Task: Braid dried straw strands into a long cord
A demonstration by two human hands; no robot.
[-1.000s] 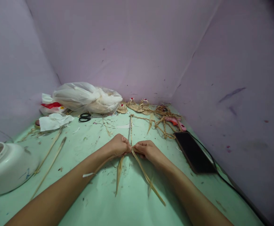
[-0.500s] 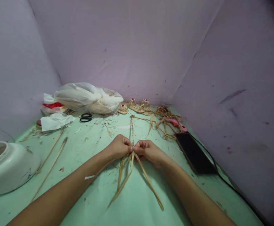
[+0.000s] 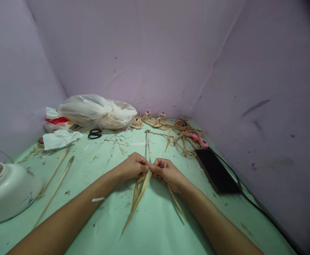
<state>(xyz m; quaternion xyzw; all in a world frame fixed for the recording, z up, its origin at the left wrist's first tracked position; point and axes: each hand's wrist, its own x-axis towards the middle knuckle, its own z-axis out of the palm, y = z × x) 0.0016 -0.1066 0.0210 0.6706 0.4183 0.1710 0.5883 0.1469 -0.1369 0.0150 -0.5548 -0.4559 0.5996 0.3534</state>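
A thin braid point(image 3: 148, 148) of dry straw-coloured fibre runs from the middle of the green table down to my fingers. My left hand point(image 3: 136, 165) is closed, pinching the strands where the braid ends. Right against it, my right hand point(image 3: 167, 172) is closed on the strands too, thumb near the left thumb. Flat loose fibre strips point(image 3: 139, 198) hang toward me below the left hand. A narrower strip point(image 3: 176, 202) comes out under the right hand. The exact grip point is partly hidden by my fingers.
Black-handled scissors point(image 3: 95, 133) and a plastic bag point(image 3: 96, 111) lie at the back. Woven straw pieces point(image 3: 151, 119) and tangled cord point(image 3: 184, 136) sit at the back right. A dark phone point(image 3: 217, 171) with a cable lies right; a white pot point(image 3: 14, 191) stands left.
The strands have shifted between my hands: one long strip swung from the right to hang on the left, and another now comes from beneath the right hand. Both hands stay at the braid's end.
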